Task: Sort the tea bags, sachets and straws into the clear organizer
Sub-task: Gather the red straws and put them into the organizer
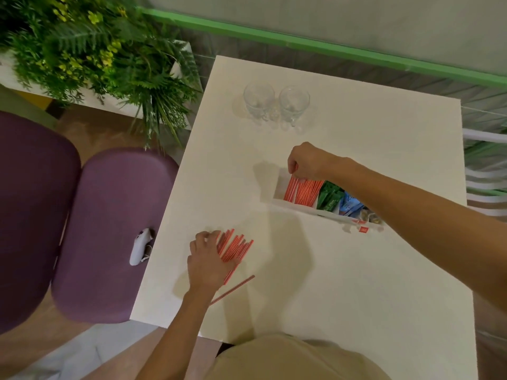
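The clear organizer lies on the white table, right of centre. Its left compartment holds red striped straws, then come green sachets, blue sachets and tea bags with a red tag hanging out. My right hand pinches the top ends of the straws in the organizer. My left hand lies over a loose bundle of red straws on the table's left part, fingers curled onto them. One single straw lies apart beside my left wrist.
Two empty glass cups stand at the table's far side. Purple stools stand left of the table, one with a white controller on it. A green plant fills the upper left.
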Tool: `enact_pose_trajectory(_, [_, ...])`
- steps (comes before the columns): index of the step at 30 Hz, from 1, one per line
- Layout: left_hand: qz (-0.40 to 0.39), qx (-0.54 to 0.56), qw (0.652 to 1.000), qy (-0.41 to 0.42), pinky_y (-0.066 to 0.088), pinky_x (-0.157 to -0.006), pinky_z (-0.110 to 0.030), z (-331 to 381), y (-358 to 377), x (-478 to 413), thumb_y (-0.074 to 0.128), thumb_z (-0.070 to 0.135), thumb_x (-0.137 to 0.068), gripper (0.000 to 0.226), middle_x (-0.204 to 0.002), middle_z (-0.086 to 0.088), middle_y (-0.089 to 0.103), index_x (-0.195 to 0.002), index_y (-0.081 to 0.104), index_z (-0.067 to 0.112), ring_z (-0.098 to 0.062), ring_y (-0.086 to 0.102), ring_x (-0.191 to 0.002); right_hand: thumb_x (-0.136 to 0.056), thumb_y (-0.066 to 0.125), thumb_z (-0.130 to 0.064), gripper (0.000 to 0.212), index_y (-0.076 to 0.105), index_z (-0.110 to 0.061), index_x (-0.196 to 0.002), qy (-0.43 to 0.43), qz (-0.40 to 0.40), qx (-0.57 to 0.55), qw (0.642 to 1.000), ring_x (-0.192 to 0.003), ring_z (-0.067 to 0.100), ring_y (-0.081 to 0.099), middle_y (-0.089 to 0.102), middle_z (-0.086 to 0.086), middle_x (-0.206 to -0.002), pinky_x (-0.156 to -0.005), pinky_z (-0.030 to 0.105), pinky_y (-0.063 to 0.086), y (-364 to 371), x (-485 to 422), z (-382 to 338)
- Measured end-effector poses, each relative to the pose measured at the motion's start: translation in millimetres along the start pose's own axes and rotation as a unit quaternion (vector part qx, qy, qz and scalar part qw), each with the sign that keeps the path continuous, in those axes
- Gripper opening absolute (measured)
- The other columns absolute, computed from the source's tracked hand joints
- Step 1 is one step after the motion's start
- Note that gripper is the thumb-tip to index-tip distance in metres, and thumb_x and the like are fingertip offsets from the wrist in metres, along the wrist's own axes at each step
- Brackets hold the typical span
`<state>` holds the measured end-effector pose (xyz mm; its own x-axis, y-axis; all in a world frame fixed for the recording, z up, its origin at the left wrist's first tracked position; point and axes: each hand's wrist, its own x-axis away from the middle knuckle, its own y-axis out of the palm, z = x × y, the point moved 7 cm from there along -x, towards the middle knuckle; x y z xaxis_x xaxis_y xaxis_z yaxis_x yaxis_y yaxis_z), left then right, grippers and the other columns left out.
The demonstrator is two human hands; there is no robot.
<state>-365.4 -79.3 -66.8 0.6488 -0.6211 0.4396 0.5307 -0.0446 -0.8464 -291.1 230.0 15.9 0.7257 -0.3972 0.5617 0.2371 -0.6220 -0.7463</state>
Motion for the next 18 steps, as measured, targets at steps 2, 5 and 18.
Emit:
enact_pose_trajectory(2, [-0.003, -0.018, 1.000, 0.006, 0.050, -0.088, -0.040, 2.6, 3.0, 1.3, 0.078, 0.057, -0.065, 0.089, -0.134, -0.002, 0.037, -0.139, 0.038, 0.027, -0.023, 0.040, -0.120, -0.086, 0.066, -0.001, 0.011, 0.069, 0.001, -0.096, -0.006, 0.014, 0.009, 1.000, -0.067, 0.023, 0.068, 0.059, -0.001, -0.066, -0.069, 0.034, 0.059, -2.8, 0.1, 0.1])
enact_pose_trajectory(5, [0.001, -0.006, 1.000, 0.016, 0.051, -0.082, -0.038, 4.2, 6.2, 2.1, 0.081, 0.047, -0.067, 0.085, -0.130, -0.003, 0.038, -0.138, 0.038, 0.027, -0.023, 0.041, -0.115, -0.085, 0.068, -0.006, 0.014, 0.070, -0.002, -0.099, -0.015, 0.033, 0.031, 0.999, -0.082, 0.025, 0.068, 0.069, 0.011, -0.092, -0.072, 0.032, 0.055, -6.4, 1.6, 0.6])
enact_pose_trajectory(18, [0.005, 0.072, 0.997, 0.011, 0.053, -0.080, -0.035, 3.5, 12.2, 3.9, 0.076, 0.025, -0.079, 0.052, -0.116, 0.001, 0.054, -0.125, 0.053, 0.018, -0.017, 0.051, -0.109, -0.087, 0.066, -0.016, 0.031, 0.062, -0.008, -0.116, -0.018, 0.049, 0.084, 0.995, -0.098, 0.028, 0.061, 0.060, 0.013, -0.116, -0.079, 0.035, 0.052, -3.6, 8.3, 1.0])
